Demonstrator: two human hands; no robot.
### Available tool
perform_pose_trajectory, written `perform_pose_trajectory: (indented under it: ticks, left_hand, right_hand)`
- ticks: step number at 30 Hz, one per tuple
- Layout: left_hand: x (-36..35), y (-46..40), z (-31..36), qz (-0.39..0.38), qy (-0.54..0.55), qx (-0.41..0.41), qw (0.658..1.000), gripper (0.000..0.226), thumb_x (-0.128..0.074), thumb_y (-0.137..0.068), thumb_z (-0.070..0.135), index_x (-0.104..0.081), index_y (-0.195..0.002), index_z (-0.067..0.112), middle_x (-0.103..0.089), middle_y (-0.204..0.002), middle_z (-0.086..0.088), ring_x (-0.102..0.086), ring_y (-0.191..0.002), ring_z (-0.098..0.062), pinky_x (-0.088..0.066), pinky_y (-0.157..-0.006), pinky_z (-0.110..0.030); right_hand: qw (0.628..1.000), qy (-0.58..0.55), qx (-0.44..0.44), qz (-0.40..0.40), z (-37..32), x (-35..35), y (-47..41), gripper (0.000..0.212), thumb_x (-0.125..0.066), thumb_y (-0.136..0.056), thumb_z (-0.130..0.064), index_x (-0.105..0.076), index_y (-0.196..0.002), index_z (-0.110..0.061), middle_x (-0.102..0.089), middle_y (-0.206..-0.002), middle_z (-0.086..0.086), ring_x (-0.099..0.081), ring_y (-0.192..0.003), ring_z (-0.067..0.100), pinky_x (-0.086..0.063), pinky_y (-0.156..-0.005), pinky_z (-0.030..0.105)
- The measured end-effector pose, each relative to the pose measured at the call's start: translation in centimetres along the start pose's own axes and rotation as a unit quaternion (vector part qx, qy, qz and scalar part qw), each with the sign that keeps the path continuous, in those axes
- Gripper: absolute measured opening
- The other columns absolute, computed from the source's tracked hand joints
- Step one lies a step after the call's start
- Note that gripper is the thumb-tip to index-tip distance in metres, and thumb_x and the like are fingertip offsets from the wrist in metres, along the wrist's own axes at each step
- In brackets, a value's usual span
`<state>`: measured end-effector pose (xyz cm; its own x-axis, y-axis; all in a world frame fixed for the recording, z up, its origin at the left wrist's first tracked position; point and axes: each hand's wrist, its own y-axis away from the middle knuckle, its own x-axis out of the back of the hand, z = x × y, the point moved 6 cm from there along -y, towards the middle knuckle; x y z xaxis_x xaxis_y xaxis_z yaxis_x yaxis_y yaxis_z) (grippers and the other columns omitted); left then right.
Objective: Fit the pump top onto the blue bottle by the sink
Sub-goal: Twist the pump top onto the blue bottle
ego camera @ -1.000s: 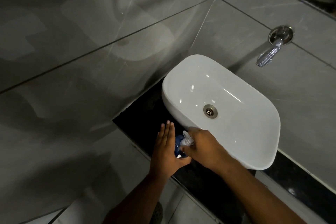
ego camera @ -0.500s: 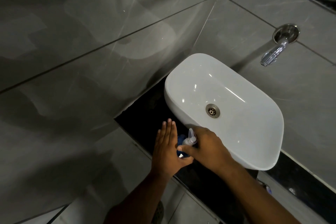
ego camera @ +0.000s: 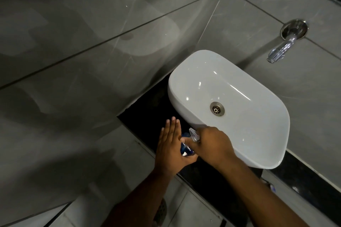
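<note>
We count two hands: left hand (ego camera: 170,150), right hand (ego camera: 212,145). One blue bottle (ego camera: 185,150) between their fingers, one clear pump top (ego camera: 193,134) at the right fingertips. Beyond the fingers, one sink (ego camera: 258,134), one drain (ego camera: 217,108), one tap (ego camera: 280,51).

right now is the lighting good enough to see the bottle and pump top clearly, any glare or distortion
Head view: dim overall; the blue bottle is mostly hidden between the left hand and right hand; the clear pump top is faint and soft-edged; glare streaks on the white sink and the wall tiles; wide-angle tilt skews the tile lines.
</note>
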<state>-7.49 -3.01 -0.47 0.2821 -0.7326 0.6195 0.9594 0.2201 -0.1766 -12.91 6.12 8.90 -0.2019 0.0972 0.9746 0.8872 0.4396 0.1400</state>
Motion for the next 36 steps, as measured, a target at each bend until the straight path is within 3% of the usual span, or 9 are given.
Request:
perform_pose_trajectory:
  ticks: [2, 5, 7, 11, 16, 20, 24, 31, 36]
  left_hand:
    - [0.1, 0.0, 0.2, 0.005, 0.001, -0.001, 1.000, 0.113, -0.070, -0.060, 0.056, -0.024, -0.145, -0.002, -0.020, -0.156, -0.017, -0.011, -0.146, -0.031, -0.017, -0.118, -0.050]
    - [0.3, 0.1, 0.1, 0.014, 0.012, 0.000, 1.000, 0.110, -0.067, -0.060, 0.054, -0.025, -0.145, -0.002, -0.023, -0.155, -0.017, -0.014, -0.146, -0.031, -0.022, -0.117, -0.053]
    - [0.2, 0.2, 0.0, 0.016, 0.013, -0.003, 1.000, 0.110, -0.066, -0.062, 0.058, -0.026, -0.145, -0.002, -0.025, -0.154, -0.019, -0.016, -0.145, -0.032, -0.023, -0.116, -0.052]
    - [0.0, 0.1, -0.1, 0.011, 0.015, -0.003, 1.000, 0.112, -0.066, -0.061, 0.062, -0.026, -0.145, -0.002, -0.026, -0.154, -0.018, -0.017, -0.145, -0.033, -0.025, -0.115, -0.054]
    - [0.0, 0.0, -0.1, 0.006, 0.017, -0.004, 1.000, 0.113, -0.068, -0.061, 0.065, -0.028, -0.144, -0.001, -0.028, -0.154, -0.018, -0.018, -0.145, -0.033, -0.028, -0.113, -0.058]
    - [-0.1, 0.0, -0.1, 0.014, 0.014, -0.013, 1.000, 0.113, -0.069, -0.062, 0.067, -0.031, -0.143, -0.002, -0.031, -0.152, -0.019, -0.021, -0.144, -0.034, -0.031, -0.110, -0.059]
    - [0.0, -0.1, -0.2, 0.021, 0.016, -0.006, 1.000, 0.112, -0.069, -0.061, 0.067, -0.033, -0.142, -0.002, -0.032, -0.151, -0.019, -0.022, -0.143, -0.034, -0.031, -0.111, -0.059]
    - [-0.3, -0.3, -0.7, 0.021, 0.016, -0.017, 1.000, 0.109, -0.067, -0.062, 0.065, -0.034, -0.142, -0.002, -0.032, -0.151, -0.019, -0.021, -0.143, -0.035, -0.028, -0.112, -0.058]
    - [-0.8, -0.2, -1.0, 0.004, -0.008, -0.027, 1.000, 0.123, -0.074, -0.055, 0.073, -0.028, -0.146, 0.004, -0.027, -0.155, -0.017, -0.017, -0.146, -0.032, -0.029, -0.113, -0.058]
  right_hand:
    - [0.998, -0.063, 0.000, -0.030, 0.4, -0.3, -0.2, 0.045, -0.067, -0.073, -0.064, -0.053, -0.065, -0.022, -0.055, -0.063, -0.006, -0.056, -0.057, 0.011, -0.037, -0.050, 0.025]
    - [0.981, -0.156, 0.061, -0.099, -0.3, -0.5, -0.1, 0.025, -0.077, -0.072, -0.031, -0.053, -0.067, -0.027, -0.052, -0.074, -0.011, -0.057, -0.069, 0.010, -0.042, -0.061, 0.030]
    - [0.977, -0.166, 0.070, -0.110, -0.3, -0.3, -0.3, 0.028, -0.075, -0.074, -0.021, -0.052, -0.063, -0.033, -0.050, -0.074, -0.013, -0.056, -0.069, 0.009, -0.042, -0.062, 0.030]
    - [0.983, -0.145, 0.065, -0.095, -0.4, -0.4, -0.7, 0.019, -0.074, -0.077, -0.020, -0.061, -0.070, -0.008, -0.051, -0.073, -0.003, -0.059, -0.069, 0.024, -0.047, -0.063, 0.040]
    - [0.983, -0.152, 0.056, -0.085, -0.2, -0.5, -0.7, 0.023, -0.077, -0.075, -0.021, -0.063, -0.076, -0.002, -0.055, -0.077, 0.002, -0.060, -0.071, 0.027, -0.048, -0.064, 0.040]
    - [0.975, -0.166, 0.082, -0.125, 0.4, -0.6, -0.6, 0.021, -0.082, -0.069, -0.017, -0.063, -0.076, -0.011, -0.053, -0.080, -0.011, -0.059, -0.074, 0.016, -0.048, -0.065, 0.027]
    - [0.974, -0.169, 0.111, -0.106, 0.4, -0.9, -0.7, 0.016, -0.079, -0.074, -0.016, -0.069, -0.083, -0.007, -0.060, -0.090, 0.001, -0.063, -0.078, 0.019, -0.054, -0.070, 0.038]
    - [0.979, -0.159, 0.106, -0.074, 0.8, -1.1, -0.5, 0.025, -0.078, -0.078, -0.029, -0.067, -0.087, -0.009, -0.061, -0.088, 0.003, -0.061, -0.078, 0.020, -0.053, -0.071, 0.039]
    - [0.966, -0.148, 0.148, -0.150, 0.3, -0.4, -1.1, 0.024, -0.082, -0.072, -0.026, -0.068, -0.081, -0.008, -0.063, -0.085, 0.005, -0.061, -0.079, 0.016, -0.052, -0.069, 0.036]
